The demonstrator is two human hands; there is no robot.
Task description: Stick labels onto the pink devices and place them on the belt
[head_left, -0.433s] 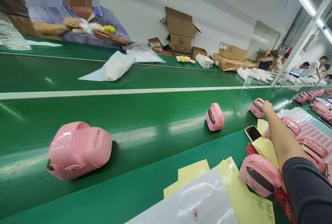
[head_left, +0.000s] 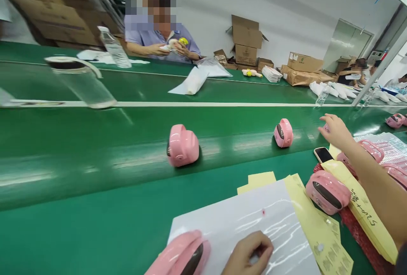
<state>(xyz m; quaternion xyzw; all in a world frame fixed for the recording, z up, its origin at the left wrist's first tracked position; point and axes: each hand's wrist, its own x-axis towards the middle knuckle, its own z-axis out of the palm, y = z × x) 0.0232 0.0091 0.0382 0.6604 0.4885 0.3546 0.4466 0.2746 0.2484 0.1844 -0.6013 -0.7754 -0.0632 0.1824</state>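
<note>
Left hand point(head_left: 249, 251) curled over white sheet point(head_left: 222, 222) near pink case point(head_left: 173, 253); right hand point(head_left: 338, 131) bent near dark-screened phone point(head_left: 323, 155); cannot tell whether either grips anything.

We see pink plastic cases point(head_left: 176, 251) with dark panels point(head_left: 193, 260), a green conveyor belt point(head_left: 79, 139) bordered by a white strip point(head_left: 222, 104), yellow label sheets point(head_left: 307, 217), a red-spotted white sheet point(head_left: 241, 224) and a lavender shirt point(head_left: 138, 37)
</note>
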